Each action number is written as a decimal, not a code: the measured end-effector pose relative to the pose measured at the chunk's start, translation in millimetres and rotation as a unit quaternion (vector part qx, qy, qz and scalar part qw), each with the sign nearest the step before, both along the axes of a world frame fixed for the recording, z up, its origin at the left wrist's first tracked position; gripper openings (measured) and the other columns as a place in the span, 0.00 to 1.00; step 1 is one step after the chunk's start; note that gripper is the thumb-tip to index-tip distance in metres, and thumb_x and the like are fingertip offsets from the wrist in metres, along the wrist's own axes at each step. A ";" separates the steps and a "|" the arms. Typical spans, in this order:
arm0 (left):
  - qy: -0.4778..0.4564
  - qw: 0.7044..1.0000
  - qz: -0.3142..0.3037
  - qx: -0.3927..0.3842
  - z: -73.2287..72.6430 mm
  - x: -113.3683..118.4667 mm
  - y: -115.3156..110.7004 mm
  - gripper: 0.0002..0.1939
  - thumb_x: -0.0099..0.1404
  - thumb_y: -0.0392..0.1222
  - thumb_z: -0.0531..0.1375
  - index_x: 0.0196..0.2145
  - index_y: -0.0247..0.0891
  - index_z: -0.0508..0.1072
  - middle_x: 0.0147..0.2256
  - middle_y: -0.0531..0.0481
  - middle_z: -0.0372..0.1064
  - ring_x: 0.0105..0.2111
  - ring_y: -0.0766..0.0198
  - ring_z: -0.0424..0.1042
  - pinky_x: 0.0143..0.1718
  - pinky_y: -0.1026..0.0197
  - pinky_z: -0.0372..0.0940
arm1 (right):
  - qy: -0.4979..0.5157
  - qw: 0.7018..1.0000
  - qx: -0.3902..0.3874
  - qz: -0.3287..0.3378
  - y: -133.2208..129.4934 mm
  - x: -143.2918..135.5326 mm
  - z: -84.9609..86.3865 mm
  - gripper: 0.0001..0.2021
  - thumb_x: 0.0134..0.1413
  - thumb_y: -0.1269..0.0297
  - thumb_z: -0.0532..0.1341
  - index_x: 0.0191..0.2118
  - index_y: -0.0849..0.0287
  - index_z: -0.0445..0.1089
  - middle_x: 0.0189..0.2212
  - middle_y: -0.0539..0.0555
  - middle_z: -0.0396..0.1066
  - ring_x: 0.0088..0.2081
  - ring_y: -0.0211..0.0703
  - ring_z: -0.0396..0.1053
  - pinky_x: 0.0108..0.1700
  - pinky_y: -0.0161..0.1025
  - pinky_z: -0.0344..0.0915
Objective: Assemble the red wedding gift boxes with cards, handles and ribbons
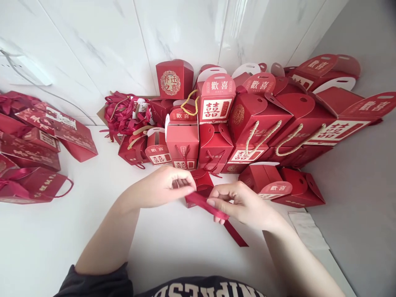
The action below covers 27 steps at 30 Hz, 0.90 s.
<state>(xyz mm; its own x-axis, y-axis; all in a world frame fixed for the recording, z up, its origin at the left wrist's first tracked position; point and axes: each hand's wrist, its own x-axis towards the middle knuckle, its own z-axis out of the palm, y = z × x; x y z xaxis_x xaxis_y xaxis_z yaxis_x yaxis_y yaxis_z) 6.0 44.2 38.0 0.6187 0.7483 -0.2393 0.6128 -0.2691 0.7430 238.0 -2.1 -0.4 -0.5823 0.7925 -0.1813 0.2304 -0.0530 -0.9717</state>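
A dark pink-red ribbon is stretched between my two hands, with one end hanging down to the right over the white surface. My left hand pinches the ribbon's left part between thumb and fingers. Thumb and fingers of my right hand are closed on it farther right. Just behind and below the ribbon stands a small red gift box, partly covered by my hands and the ribbon.
Stacked red gift boxes, several with rope handles, line the tiled wall. A box of tangled ribbons stands left of them. More red boxes lie far left on the white table. White tissues lie at right.
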 end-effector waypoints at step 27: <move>0.003 0.997 0.049 -0.063 -19.4 8.4 5.5 0.10 0.67 0.43 0.52 0.38 0.41 0.72 0.31 0.54 0.73 0.34 0.63 0.78 0.33 0.64 0.70 | -0.032 0.979 0.003 -0.199 -34.1 -10.5 -47.9 0.17 0.64 0.55 0.55 0.26 0.58 0.62 0.20 0.47 0.64 0.22 0.34 0.57 0.25 0.32 0.55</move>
<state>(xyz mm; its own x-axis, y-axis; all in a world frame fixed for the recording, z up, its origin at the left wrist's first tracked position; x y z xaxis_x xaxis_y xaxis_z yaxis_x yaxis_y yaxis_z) 14.4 49.8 18.6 0.5432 0.7686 -0.3380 0.6355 -0.1133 0.7637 227.5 -36.2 -48.3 -0.2145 0.9557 -0.2014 0.2536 -0.1446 -0.9564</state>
